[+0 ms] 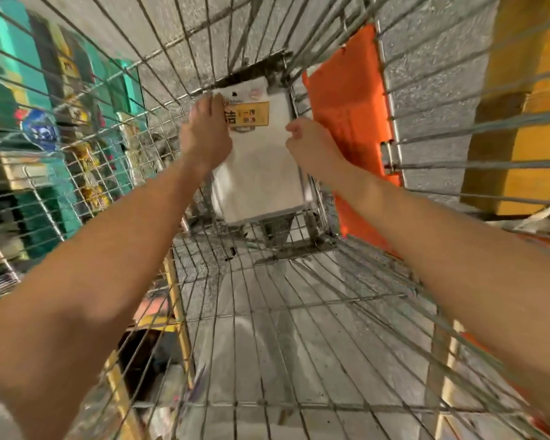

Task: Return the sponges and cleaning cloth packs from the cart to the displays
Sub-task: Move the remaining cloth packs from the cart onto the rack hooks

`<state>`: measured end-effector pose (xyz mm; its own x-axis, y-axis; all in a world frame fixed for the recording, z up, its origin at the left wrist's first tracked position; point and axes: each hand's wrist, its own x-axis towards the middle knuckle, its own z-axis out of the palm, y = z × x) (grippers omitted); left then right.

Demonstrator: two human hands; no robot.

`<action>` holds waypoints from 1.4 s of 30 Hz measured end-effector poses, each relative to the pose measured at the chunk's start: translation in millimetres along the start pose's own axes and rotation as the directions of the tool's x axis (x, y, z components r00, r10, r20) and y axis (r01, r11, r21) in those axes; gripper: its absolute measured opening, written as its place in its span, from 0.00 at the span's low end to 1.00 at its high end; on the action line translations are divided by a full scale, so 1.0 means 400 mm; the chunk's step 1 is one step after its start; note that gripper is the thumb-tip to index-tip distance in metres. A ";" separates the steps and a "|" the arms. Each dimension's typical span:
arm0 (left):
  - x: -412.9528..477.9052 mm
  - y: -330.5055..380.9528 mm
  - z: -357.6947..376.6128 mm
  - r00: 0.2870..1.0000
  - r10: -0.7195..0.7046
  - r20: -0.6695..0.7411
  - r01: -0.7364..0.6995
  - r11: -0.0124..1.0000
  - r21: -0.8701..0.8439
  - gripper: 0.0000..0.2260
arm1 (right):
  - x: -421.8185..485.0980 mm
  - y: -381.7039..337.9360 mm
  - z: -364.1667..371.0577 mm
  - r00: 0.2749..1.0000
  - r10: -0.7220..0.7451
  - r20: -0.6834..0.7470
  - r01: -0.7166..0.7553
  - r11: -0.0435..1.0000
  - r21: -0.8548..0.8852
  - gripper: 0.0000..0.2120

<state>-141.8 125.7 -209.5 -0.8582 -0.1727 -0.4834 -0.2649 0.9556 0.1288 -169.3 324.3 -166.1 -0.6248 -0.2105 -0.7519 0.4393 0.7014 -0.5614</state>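
Cloth pack (pixel 261 173) inside cart (pixel 299 312), gripped by left hand (pixel 205 128), right hand (pixel 308 139).

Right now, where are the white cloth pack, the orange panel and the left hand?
white cloth pack (pixel 261 176): head view, lower half of its plain white front.
orange panel (pixel 346 100): head view, middle of its flat face.
left hand (pixel 205 130): head view, back of the hand.
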 end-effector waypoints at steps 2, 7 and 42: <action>-0.006 0.004 -0.005 0.999 -0.002 -0.036 0.002 1.000 0.022 0.25 | -0.001 0.003 -0.003 1.000 -0.004 0.004 0.004 1.000 -0.005 0.18; -0.008 0.003 -0.011 0.998 -0.046 -0.053 0.042 0.997 -0.070 0.27 | -0.011 0.010 -0.001 1.000 -0.016 0.022 0.015 0.999 0.051 0.19; -0.209 -0.303 -0.021 0.906 -0.254 0.339 0.404 0.281 -0.871 0.25 | 0.238 -0.146 0.097 0.943 -0.286 0.169 0.303 0.533 -0.790 0.24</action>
<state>-41.6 22.5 -177.3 -0.5614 -0.3182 -0.7639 -0.8040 -0.0090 0.5946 -229.3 236.9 -218.5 -0.6059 -0.5143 -0.6069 -0.4655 0.8479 -0.2538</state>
